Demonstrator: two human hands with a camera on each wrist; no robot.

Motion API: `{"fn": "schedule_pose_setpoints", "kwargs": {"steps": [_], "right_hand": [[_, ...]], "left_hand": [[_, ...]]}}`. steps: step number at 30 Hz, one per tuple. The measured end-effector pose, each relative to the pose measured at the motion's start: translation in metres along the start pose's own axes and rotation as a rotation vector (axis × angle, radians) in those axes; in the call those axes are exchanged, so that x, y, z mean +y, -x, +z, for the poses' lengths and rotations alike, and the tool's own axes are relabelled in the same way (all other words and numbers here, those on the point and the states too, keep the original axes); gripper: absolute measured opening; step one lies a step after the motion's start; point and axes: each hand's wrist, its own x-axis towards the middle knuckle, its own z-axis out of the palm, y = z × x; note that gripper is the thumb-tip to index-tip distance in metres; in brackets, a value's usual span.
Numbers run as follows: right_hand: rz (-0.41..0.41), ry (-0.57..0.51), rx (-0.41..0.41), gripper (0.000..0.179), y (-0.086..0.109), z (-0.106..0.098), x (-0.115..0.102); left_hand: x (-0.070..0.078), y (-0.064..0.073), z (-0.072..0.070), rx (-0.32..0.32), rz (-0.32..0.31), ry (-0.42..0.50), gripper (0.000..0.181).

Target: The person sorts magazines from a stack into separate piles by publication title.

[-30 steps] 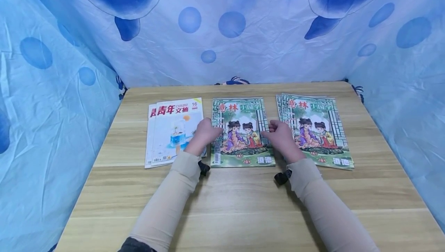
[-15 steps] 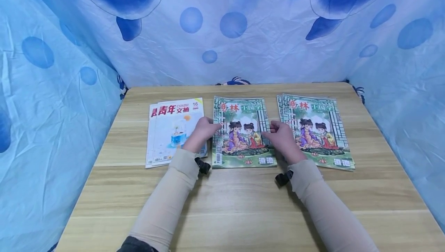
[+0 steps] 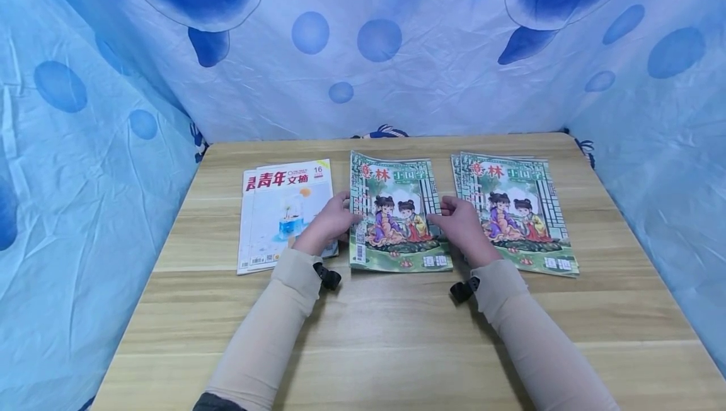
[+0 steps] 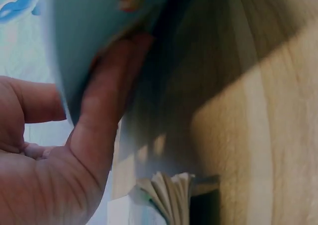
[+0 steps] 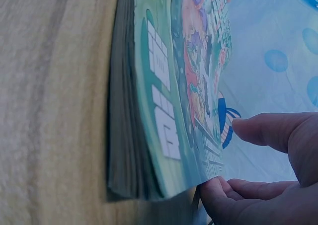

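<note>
In the middle of the table lies a green magazine (image 3: 399,215) with two cartoon figures on its cover. Its left side is raised off the wood. My left hand (image 3: 329,219) pinches that side; in the left wrist view, the thumb is on one face and fingers (image 4: 107,101) reach under the other. At the right edge is my right hand (image 3: 462,225). In the right wrist view its thumb (image 5: 263,128) stands apart from the cover, and the lower fingers touch the magazine's edge. The palm side of the right hand is partly hidden in the head view.
White magazines (image 3: 289,209) overlap at the left, close to my left wrist. More green magazines (image 3: 516,209) overlap at the right, beside my right hand. Behind the wooden table (image 3: 397,335) hangs a blue cloth (image 3: 363,70) with printed whales.
The left side of the middle magazine has risen and shifted slightly right, with my left hand holding it. My right hand has stayed nearly in place.
</note>
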Motion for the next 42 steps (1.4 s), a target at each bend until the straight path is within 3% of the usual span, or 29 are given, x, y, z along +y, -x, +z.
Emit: {"fn": "schedule_pose_setpoints", "kwargs": {"steps": [8,15,20,25,31,38,42], "right_hand": [[-0.001,0.027,-0.017,0.074,0.000,0.000,0.000],[-0.013,0.076,-0.049,0.084,0.001,-0.006,0.000],[0.013,0.018,-0.074,0.092,0.005,-0.018,0.003],[0.048,-0.074,-0.067,0.094,0.012,-0.034,0.002],[0.039,-0.084,-0.018,0.096,0.021,-0.053,0.001],[0.062,-0.072,0.073,0.098,0.031,-0.080,0.010],[0.076,-0.059,0.120,0.096,0.033,-0.094,0.018]], "left_hand": [[-0.001,0.008,-0.002,0.027,0.064,0.039,0.064],[0.004,0.016,-0.002,-0.009,0.116,0.109,0.063],[0.012,0.022,0.004,-0.031,0.156,0.134,0.064],[0.015,0.022,0.015,-0.033,0.172,0.176,0.064],[0.017,0.014,0.033,-0.046,0.172,0.217,0.061],[0.022,0.001,0.064,-0.106,0.175,0.211,0.061],[0.026,-0.008,0.084,-0.100,0.158,0.177,0.065]]}}
